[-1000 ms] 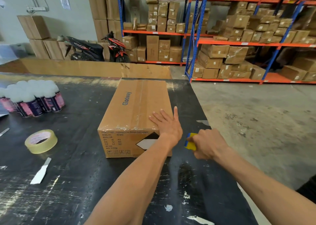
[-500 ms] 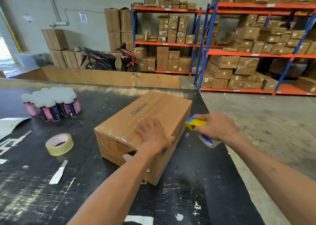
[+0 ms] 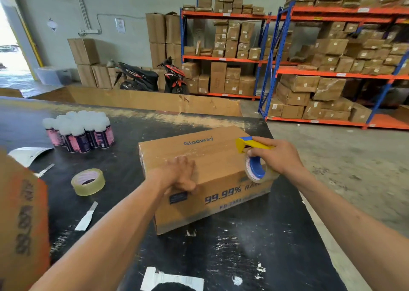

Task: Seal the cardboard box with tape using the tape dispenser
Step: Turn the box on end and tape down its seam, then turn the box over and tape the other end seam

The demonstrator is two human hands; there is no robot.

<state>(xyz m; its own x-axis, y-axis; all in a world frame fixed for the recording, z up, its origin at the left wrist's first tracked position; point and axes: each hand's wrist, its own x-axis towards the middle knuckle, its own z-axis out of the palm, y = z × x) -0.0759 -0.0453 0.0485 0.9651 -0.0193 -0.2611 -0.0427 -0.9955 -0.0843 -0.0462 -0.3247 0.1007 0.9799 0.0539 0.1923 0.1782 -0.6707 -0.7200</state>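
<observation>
A brown cardboard box [image 3: 212, 149] printed "Glodway" lies on the black table [image 3: 243, 246], its long printed side facing me. My left hand [image 3: 181, 175] presses on the box's near top edge, fingers wrapped over it. My right hand [image 3: 278, 158] grips a yellow and blue tape dispenser [image 3: 254, 158] with a clear tape roll on it. The dispenser sits against the box's right end, its yellow head at the top edge.
A loose roll of clear tape [image 3: 88, 182] lies left of the box, with several spray cans [image 3: 79, 131] behind it. A blurred cardboard piece [image 3: 22, 220] fills the left foreground. Paper scraps [image 3: 86, 216] litter the table. The table's right edge drops to concrete floor; shelving racks [image 3: 332, 69] stand beyond.
The box has been turned on the table so its long printed side faces me. My right hand brought the dispenser up from beside the box to its right top edge.
</observation>
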